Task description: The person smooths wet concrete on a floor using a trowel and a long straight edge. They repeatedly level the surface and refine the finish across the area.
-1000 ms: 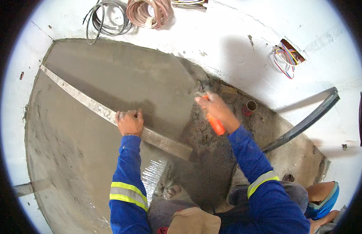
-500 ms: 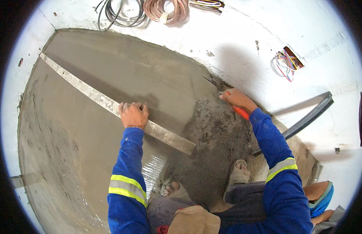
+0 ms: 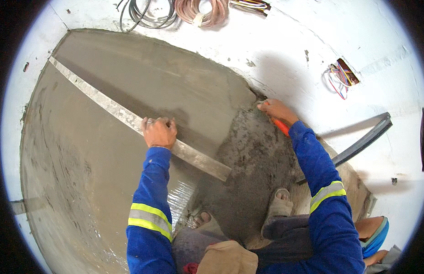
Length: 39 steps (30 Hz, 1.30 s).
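Observation:
A long flat metal straightedge [image 3: 102, 100] lies slantwise over wet grey mortar [image 3: 189, 75], from the far left wall to near my feet. My left hand [image 3: 159, 132] is closed over its near half, with the fingers curled round the edge. At the foot of the white wall, my right hand [image 3: 277, 111] grips an orange-handled tool [image 3: 280, 127]. The tool's working end is hidden, and I cannot tell its kind. Below that hand is rougher, darker mortar [image 3: 257, 146], with a ragged border against the smoothed part.
A dark, bent-looking bar [image 3: 365, 139] leans against the wall beside my right arm. Wires hang from a wall box [image 3: 343, 75]. Coiled black cable [image 3: 148, 16] and copper-coloured cable [image 3: 203, 11] are at the top. Another person's blue-clad limb [image 3: 376, 237] shows at lower right.
The view has shifted slightly. My right hand has moved a little along the wall's foot with the orange-handled tool. My left hand keeps its hold on the straightedge.

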Each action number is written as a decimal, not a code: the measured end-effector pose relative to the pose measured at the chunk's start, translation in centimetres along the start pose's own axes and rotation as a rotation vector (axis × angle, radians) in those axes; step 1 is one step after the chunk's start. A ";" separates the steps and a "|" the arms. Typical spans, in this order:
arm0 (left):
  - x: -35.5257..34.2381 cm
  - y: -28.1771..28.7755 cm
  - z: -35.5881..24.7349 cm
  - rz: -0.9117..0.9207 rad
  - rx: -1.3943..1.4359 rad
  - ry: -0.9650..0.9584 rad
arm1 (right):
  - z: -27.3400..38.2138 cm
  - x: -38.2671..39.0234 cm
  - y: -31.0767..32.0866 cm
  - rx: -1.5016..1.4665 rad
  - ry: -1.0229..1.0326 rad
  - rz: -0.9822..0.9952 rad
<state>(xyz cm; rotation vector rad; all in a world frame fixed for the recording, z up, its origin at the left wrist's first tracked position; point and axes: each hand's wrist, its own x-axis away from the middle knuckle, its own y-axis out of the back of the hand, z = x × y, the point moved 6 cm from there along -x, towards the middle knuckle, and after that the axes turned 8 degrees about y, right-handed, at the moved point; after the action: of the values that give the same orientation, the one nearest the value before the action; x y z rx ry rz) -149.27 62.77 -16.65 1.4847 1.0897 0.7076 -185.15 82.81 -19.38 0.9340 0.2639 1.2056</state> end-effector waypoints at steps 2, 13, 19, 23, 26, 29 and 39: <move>0.0 -0.1 0.1 0.016 -0.007 0.006 | 0.4 -1.3 -0.4 -0.012 -0.021 0.013; 0.0 -0.1 0.4 0.020 0.045 0.014 | 8.2 -10.6 -1.2 0.197 0.021 0.004; 0.0 0.3 0.5 -0.015 0.092 0.011 | 11.9 -15.6 -2.8 0.254 0.147 0.123; 0.0 0.1 1.5 -0.036 0.083 0.009 | 16.3 -18.1 -4.3 0.242 0.181 0.121; -0.2 0.0 0.7 -0.031 0.130 0.000 | 16.6 -21.4 -4.4 0.216 0.087 0.102; -0.3 0.0 1.0 -0.035 0.183 0.026 | 18.1 -24.4 -5.3 0.151 0.072 0.090; -0.4 0.3 1.4 -0.042 0.219 0.008 | 24.8 -32.6 -8.5 0.036 0.158 0.137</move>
<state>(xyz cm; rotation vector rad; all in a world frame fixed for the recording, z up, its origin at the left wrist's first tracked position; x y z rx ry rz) -148.15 61.88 -16.62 1.6397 1.2320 0.5800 -176.07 41.98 -19.77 0.9003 0.3533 1.4077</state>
